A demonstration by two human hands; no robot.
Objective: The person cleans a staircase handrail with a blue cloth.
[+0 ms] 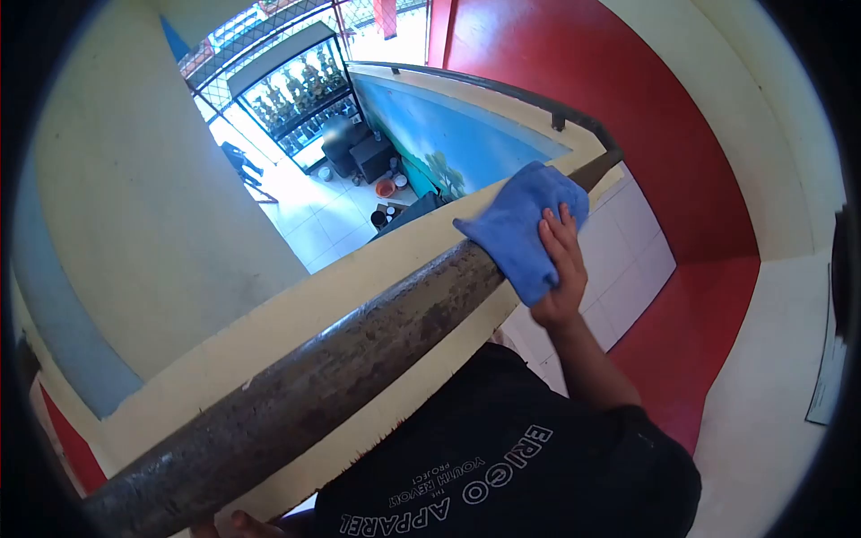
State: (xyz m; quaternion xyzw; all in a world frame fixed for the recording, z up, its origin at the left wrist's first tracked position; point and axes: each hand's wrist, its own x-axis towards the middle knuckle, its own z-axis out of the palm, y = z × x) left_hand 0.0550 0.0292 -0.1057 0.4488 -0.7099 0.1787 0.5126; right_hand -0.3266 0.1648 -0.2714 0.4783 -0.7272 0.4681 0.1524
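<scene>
Grasped under the fingers of the right hand, one blue cloth wraps over the handrail, at two o'clock from the middle of the view. Of the left hand, two fingertips show at seven o'clock, beside the rail's underside; the frame edge and the rail hide the rest, so I cannot tell how it grips.

One handrail runs from eight o'clock up to two, then bends at the corner. Below it lies one cream ledge. One black T-shirt fills five o'clock.

At eleven o'clock, beyond the ledge, stands one cabinet of trophies, too many and small to count, with one orange bowl on the floor nearer. A cream wall at ten o'clock blocks part of that room. Dark items beside the bowl are hard to make out.
</scene>
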